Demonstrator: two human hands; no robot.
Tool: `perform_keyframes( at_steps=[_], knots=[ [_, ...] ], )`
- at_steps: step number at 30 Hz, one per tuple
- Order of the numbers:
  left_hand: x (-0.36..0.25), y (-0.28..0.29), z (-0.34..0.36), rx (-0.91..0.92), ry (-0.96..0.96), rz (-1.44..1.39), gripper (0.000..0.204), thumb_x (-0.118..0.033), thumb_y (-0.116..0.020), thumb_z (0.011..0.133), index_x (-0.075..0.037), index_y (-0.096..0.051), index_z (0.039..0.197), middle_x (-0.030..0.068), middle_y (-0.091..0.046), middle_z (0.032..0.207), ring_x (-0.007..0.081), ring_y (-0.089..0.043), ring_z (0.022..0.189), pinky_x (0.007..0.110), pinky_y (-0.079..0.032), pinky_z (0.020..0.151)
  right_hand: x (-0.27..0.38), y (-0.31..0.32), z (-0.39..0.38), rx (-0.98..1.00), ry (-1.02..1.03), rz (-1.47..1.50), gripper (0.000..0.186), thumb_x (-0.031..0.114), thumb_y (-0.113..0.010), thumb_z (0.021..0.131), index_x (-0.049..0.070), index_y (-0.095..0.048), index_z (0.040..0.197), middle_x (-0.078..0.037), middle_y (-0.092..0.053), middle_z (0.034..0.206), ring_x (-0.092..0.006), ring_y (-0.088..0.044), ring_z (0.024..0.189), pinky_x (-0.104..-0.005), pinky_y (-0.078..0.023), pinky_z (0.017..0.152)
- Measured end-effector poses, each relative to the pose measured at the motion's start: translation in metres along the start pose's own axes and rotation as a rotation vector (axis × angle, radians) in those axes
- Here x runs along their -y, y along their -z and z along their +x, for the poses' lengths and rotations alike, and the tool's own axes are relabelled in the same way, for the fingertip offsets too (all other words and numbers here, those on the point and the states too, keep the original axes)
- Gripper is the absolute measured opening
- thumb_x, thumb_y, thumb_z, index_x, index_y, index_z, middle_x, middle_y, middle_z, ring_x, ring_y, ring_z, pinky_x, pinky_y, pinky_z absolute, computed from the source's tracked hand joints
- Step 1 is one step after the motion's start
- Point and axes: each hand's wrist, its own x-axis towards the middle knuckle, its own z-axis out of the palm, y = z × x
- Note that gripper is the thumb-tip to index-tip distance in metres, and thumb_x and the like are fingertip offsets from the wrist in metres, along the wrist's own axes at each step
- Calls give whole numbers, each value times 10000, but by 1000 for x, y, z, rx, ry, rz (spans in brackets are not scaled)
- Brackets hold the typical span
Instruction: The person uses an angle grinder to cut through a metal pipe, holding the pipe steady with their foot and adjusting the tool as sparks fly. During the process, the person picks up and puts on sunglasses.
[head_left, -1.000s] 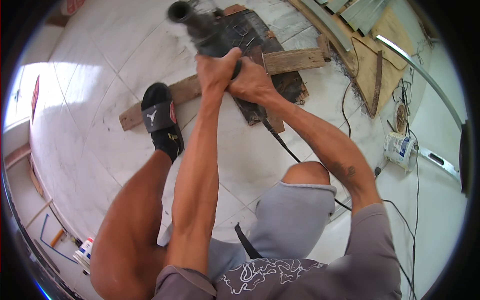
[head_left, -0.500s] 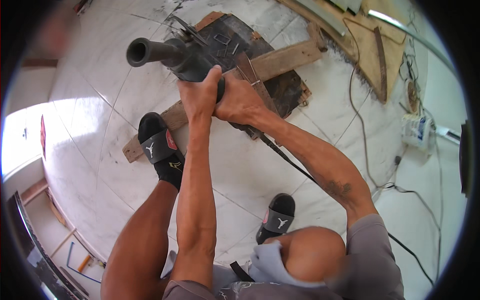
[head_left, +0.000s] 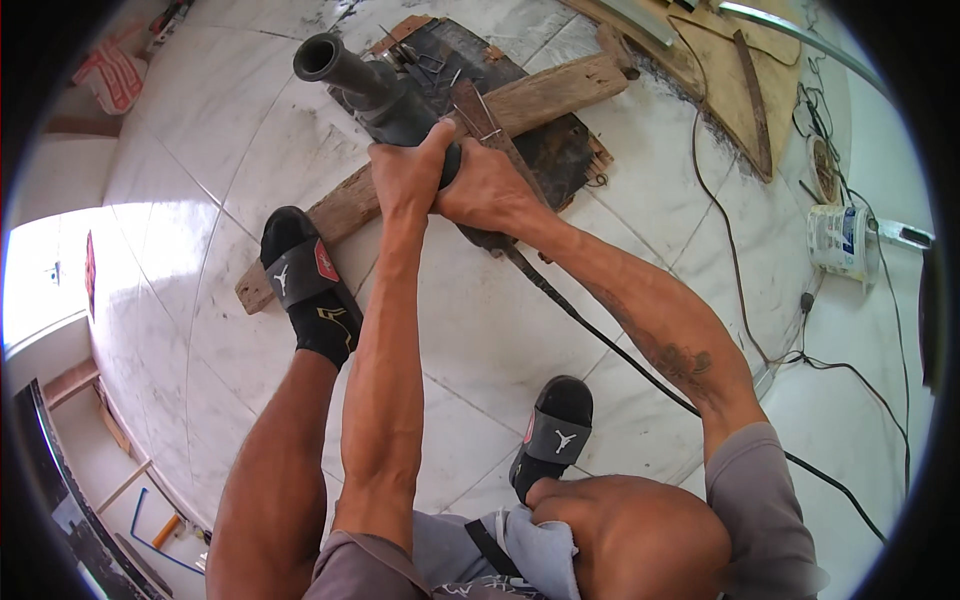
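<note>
Both my hands are closed around the dark body of an angle grinder (head_left: 400,118), held out over the floor. My left hand (head_left: 407,182) grips it from the left, thumb along the top, and my right hand (head_left: 486,188) wraps the rear part, touching the left. The tube-like side handle (head_left: 345,72) sticks up to the far left; the grinder's head beyond is largely hidden. Below lies a weathered wooden plank (head_left: 560,95), running diagonally. A rusty metal bar (head_left: 492,125) crosses it, over a dark, broken board (head_left: 555,165). A black power cable (head_left: 600,335) trails from the grinder past my right arm.
My slide-clad feet stand either side: the left (head_left: 300,270) by the plank's near end, the right (head_left: 555,435) nearer me. At the far right are a plywood sheet (head_left: 720,85) with metal strips, a white bucket (head_left: 840,243) and loose cords (head_left: 800,357).
In the picture, the grinder and both hands have shifted a little right, and the side handle has swung up and right. My grip stays the same.
</note>
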Motion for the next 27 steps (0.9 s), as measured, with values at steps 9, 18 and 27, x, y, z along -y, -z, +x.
perform_keyframes(
  at_steps=[9,18,27],
  knots=[
    [12,-6,3,46,44,84,675,-389,-800,735,89,-611,1172,224,-709,1053,312,-697,992,377,-523,883,-10,3,-8,-51,-20,27,632,378,-812,633,-102,-667,1018,-296,-705,1008,-374,-713,989,-397,-567,859],
    [87,76,46,133,-219,643,815,-419,-717,794,70,-455,1390,247,-600,1312,373,-519,1278,441,-343,1111,7,16,-17,-33,20,-20,578,355,-749,620,-63,-651,1008,-215,-700,964,-306,-695,896,-368,-548,819],
    [91,76,47,330,-384,953,879,-281,-795,695,-205,-439,1495,112,-511,1438,396,-476,1325,689,-345,1027,0,6,-21,-38,2,34,606,359,-741,617,-56,-645,1047,-215,-704,980,-327,-694,918,-372,-547,825]
  ],
)
